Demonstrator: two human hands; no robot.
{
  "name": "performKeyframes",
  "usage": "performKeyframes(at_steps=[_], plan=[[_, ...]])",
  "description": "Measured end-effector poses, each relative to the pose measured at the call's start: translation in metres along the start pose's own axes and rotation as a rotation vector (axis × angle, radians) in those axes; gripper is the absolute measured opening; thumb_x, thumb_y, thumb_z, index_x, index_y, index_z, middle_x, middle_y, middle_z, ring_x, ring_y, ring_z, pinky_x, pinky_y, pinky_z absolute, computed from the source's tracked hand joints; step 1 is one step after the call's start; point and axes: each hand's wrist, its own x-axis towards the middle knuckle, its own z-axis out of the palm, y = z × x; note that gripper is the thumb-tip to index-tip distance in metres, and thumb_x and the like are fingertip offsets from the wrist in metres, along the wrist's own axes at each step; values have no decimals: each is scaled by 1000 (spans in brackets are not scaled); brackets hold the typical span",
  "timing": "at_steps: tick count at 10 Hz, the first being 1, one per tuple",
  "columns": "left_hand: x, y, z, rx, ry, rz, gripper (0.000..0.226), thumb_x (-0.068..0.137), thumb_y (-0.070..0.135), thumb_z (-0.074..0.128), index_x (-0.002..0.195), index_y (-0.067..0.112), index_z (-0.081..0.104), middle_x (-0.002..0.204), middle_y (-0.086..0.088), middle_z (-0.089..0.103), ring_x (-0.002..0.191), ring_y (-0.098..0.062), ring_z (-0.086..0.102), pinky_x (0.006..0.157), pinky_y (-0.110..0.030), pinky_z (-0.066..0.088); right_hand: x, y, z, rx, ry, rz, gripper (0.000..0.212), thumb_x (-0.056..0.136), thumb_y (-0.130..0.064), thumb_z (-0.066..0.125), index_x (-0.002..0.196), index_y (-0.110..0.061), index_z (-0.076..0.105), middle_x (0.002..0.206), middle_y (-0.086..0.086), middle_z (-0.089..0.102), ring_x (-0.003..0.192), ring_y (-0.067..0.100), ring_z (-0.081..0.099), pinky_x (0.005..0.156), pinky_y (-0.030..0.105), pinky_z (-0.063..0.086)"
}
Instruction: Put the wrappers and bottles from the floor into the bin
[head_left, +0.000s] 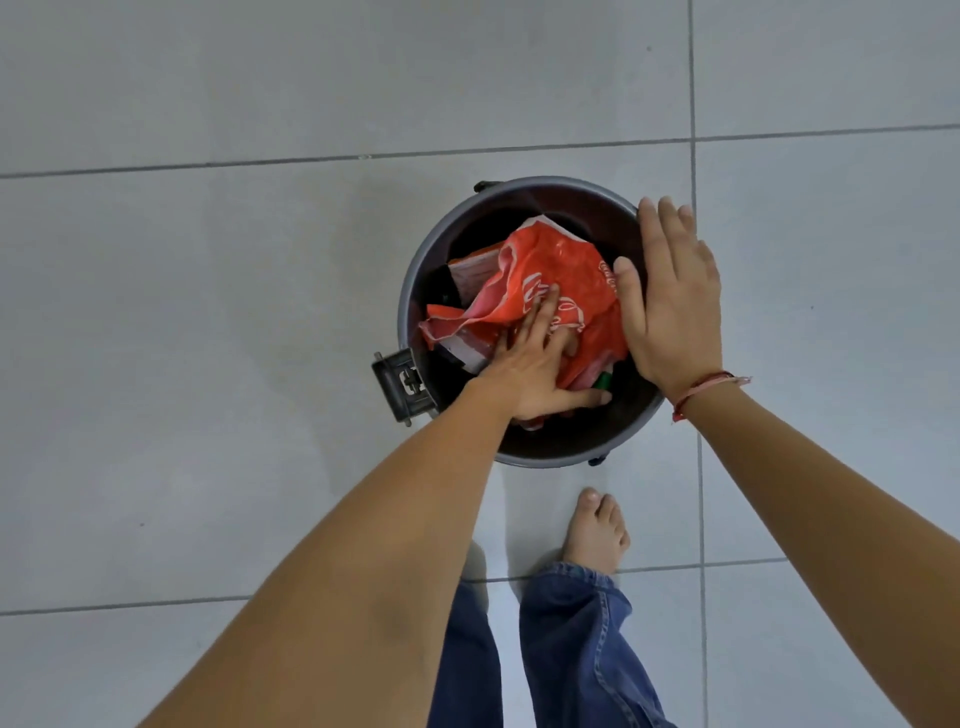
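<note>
A round grey bin (415, 275) stands on the tiled floor, seen from straight above. Crumpled red and white wrappers (561, 265) fill it, with a green bottle cap (602, 382) showing near the front. My left hand (530, 374) reaches inside the bin, fingers spread flat and pressing on the red wrapper. My right hand (672, 301) hovers over the bin's right rim, palm down, fingers straight and together, holding nothing. What lies under the wrappers is hidden.
A black pedal (397, 384) sticks out of the bin's left side. My bare foot (595, 530) and blue jeans (561, 649) are just in front of the bin. Grey floor tiles (208, 312) surround it, with no litter in view.
</note>
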Motion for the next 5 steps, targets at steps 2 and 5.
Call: performKeyframes(at_steps=[2,5], plan=[[-41,19,-16,79,101,-72,65,89,52,55,136,11,39,161,-10,14,150,-27,10,117,-54,24,-1,-8,-11,-143,-83,26,58,101,-37,36,150,-10,22,158,18,20,148,32,15,119,51,16],[-119,34,-96,405,539,-115,52,94,29,50,140,8,42,157,-14,27,149,-30,14,118,-52,16,-17,-70,-54,-176,-158,-134,61,99,-38,40,150,-8,23,158,19,19,147,34,18,118,50,14]])
